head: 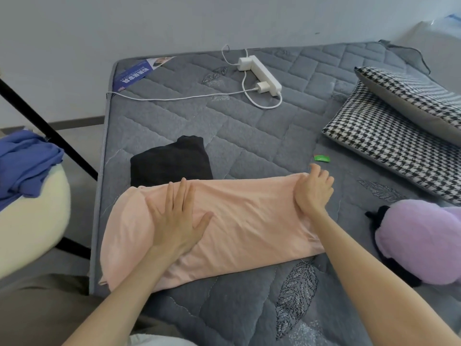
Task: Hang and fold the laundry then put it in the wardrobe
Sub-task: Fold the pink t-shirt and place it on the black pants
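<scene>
Peach garment [237, 228] mid-fold: left grip [174, 216] released, pressing flat; right grip [313, 188] grasping its end. Black garment [169, 161] beyond it folded; blue garment [25, 158] left of it unfolded; wardrobe pending.

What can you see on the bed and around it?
mattress: one, grey, under everything
pink cloth: one, pink, nearest, partly folded
black cloth: one, black, folded behind pink cloth
blue clothes: one heap, blue, far left
power strip: one, white, far end, cable plugged in
pillows: two, black-and-white check, stacked right
plush toy: one, purple, right edge
green scrap: one, green, near the pillows
pole: one, black, left
left hand: one, flat on pink cloth
right hand: one, gripping its right end
</scene>
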Demonstrator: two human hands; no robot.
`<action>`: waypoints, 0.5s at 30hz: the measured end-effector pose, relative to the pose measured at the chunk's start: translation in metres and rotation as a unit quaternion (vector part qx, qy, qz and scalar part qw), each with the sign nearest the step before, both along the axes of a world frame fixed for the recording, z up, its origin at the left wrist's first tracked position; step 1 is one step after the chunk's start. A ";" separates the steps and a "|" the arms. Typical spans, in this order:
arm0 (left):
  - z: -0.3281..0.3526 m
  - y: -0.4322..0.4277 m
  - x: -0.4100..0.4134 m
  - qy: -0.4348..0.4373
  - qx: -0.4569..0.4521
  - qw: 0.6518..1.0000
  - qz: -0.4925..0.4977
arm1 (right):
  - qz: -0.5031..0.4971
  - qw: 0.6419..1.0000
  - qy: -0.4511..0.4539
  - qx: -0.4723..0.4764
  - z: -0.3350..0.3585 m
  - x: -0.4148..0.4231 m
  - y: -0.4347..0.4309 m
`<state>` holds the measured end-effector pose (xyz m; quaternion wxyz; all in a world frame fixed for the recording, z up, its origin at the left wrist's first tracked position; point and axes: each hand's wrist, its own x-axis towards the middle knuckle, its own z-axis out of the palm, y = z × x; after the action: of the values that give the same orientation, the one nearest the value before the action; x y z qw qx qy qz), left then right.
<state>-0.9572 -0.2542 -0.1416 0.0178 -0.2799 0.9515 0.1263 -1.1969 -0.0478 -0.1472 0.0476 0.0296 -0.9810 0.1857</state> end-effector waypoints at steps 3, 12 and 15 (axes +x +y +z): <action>0.000 0.000 0.002 0.007 0.007 1.000 -0.004 | 0.171 0.983 0.050 0.052 0.002 -0.003 -0.003; 0.002 0.001 0.002 0.002 0.004 1.000 -0.009 | 0.265 0.940 0.039 0.211 0.007 -0.012 -0.011; 0.002 0.001 0.002 -0.002 0.004 1.000 -0.008 | 0.283 0.943 0.000 0.176 0.009 -0.013 -0.008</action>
<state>-0.9553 -0.2531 -0.1400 0.0217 -0.2723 0.9532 0.1295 -1.2103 -0.0562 -0.1383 -0.0128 0.3139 -0.9492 0.0161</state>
